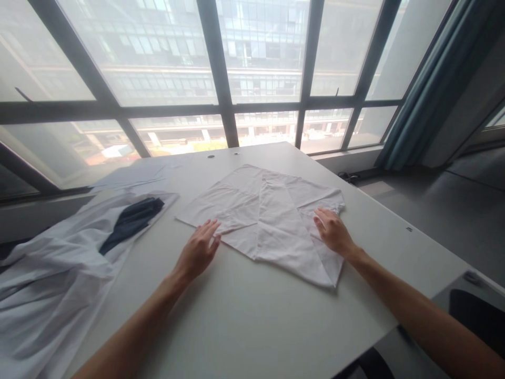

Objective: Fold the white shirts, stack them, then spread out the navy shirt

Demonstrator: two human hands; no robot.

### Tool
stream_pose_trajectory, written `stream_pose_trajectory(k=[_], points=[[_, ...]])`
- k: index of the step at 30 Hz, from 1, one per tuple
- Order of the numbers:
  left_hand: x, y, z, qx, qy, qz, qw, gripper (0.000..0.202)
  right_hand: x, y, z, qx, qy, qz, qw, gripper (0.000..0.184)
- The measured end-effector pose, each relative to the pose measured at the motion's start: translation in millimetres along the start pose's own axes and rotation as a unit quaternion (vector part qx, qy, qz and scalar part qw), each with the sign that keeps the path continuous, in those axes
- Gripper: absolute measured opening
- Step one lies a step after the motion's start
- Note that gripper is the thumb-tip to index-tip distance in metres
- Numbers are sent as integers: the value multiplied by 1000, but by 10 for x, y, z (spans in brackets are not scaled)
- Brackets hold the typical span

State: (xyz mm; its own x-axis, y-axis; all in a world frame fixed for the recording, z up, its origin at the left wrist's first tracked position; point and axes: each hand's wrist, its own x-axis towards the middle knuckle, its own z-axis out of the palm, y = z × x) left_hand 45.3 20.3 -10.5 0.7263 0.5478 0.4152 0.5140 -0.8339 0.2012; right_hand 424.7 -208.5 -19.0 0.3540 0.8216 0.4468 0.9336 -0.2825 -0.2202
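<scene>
A white cloth garment [276, 216], which looks like a partly folded shirt, lies spread on the white table [236, 316]. Creases and a seam run down its middle. My left hand [199, 250] rests at its near left edge, fingers stretched out over the fabric. On its right side my right hand [333, 231] lies with the fingers extended, touching the cloth near the folded part. Neither hand has fabric gripped between its fingers. One corner of the garment points toward me, below my right hand.
A heap of white fabric [63, 273] with a dark cloth piece [132, 218] on it covers the table's left side. Large windows [260, 52] stand behind the table, and a blue-grey curtain [430, 89] hangs at the right. Dark chairs [477, 313] are at the lower right.
</scene>
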Motion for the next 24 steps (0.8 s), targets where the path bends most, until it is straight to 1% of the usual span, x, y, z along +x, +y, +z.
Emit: stream_pose_trajectory(k=[2, 3, 5, 7, 10, 14, 18, 21, 24], points=[[11, -230, 6, 20, 3, -48, 999, 52, -21, -78, -50, -8, -6, 1, 1000, 41], [10, -316, 8, 28, -6, -65, 997, 52, -31, -113, -70, -15, -16, 2, 1000, 38], [1, -415, 10, 39, -39, -96, 994, 53, -46, -165, -96, -27, -42, 6, 999, 33], [-7, -419, 6, 48, -70, -124, 989, 53, -50, -184, -109, -34, -63, 13, 997, 31], [-8, -314, -29, 73, -87, -136, 984, 50, -37, -163, -112, -44, -71, 25, 996, 34], [-3, -113, -150, 109, -75, -89, 987, 44, 10, -80, -117, -53, -68, 31, 996, 37], [4, 103, -299, 132, -70, -41, 988, 59, 78, 79, -119, -58, -63, 45, 995, 39], [3, 240, -351, 116, -76, 8, 990, 65, 122, 238, -96, -50, -67, 61, 995, 42], [-15, 305, -339, 79, -82, 61, 992, 65, 146, 377, -50, -29, -54, 63, 996, 43]])
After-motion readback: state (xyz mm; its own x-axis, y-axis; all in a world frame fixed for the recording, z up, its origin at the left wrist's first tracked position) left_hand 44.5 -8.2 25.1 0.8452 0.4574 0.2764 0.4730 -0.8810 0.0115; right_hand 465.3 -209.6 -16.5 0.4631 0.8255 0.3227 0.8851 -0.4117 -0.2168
